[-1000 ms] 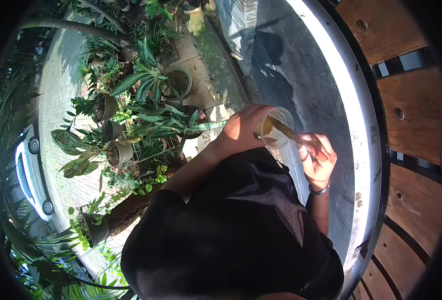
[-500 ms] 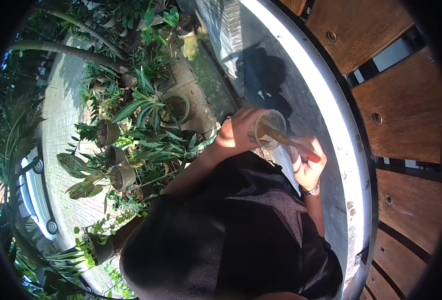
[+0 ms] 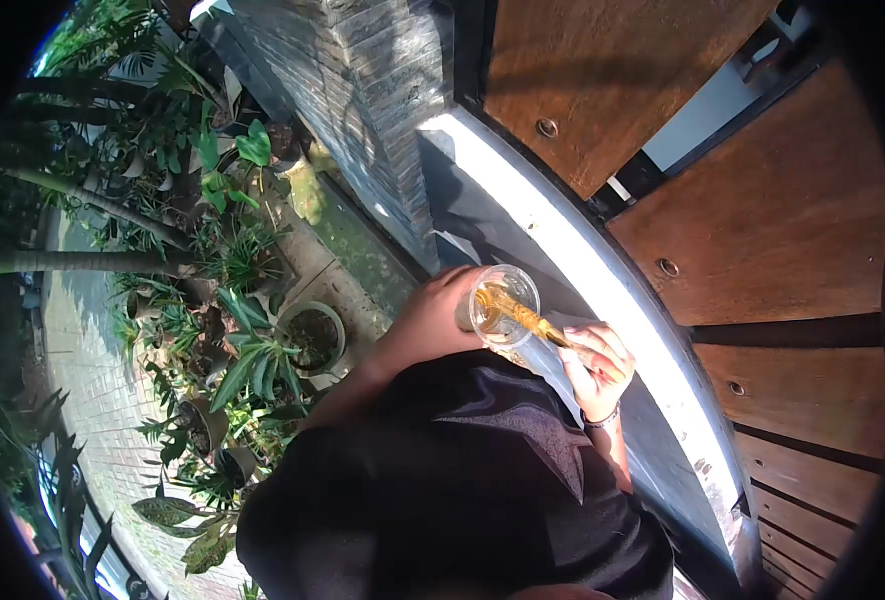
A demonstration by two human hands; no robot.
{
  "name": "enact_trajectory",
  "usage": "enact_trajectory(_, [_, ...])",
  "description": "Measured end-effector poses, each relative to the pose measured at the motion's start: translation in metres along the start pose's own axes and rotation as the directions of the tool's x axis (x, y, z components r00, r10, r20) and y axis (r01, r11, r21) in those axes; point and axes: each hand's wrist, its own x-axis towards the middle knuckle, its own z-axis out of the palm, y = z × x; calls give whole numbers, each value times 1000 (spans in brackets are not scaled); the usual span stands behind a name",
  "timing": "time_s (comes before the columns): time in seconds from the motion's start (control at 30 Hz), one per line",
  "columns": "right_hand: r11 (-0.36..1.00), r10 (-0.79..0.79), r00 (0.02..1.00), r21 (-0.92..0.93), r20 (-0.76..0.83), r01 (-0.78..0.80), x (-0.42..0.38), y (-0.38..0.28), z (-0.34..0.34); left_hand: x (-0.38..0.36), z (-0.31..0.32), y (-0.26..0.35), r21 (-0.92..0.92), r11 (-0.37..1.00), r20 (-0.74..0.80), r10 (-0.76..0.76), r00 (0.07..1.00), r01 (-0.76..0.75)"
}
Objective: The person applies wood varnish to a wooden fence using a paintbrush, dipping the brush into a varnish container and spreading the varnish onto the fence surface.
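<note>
A clear plastic cup (image 3: 517, 283) is held in front of the black shirt (image 3: 442, 450), with its open mouth facing me. My left hand (image 3: 442, 315) wraps round the cup's side, its fingers partly hidden. My right hand (image 3: 600, 368) has its fingers closed on the end of a yellow-brown stick-like tool (image 3: 530, 318). The tool's other end reaches into the cup. It darkens near my fingers, and I cannot make out its exact kind. Something yellowish shows inside the cup.
A brown wooden slatted gate (image 3: 762, 240) rises on the right behind a sunlit pale ledge (image 3: 582, 240). A grey stone pillar (image 3: 382, 110) stands at the top. Potted plants (image 3: 312, 335) crowd the left, beside a paved path (image 3: 92, 340).
My view has turned, so the gate fills more of the right side and the plants sit lower. The tool stays in the cup, with its yellow length now clearer.
</note>
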Motion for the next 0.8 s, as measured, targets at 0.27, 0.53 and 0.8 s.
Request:
enact_trajectory(0.27, [710, 584, 645, 695, -494, -111, 5, 0, 51, 71, -27, -22, -365, 914, 77, 222, 972, -180])
enact_trajectory(0.53, [852, 498, 721, 428, -483, -302, 38, -42, 27, 105, -49, -24, -319, 889, 160, 391, 906, -327])
enact_trajectory(0.8, [921, -163, 980, -373, -114, 110, 124, -92, -16, 116, -53, -42, -484, 855, 169, 302, 938, -188])
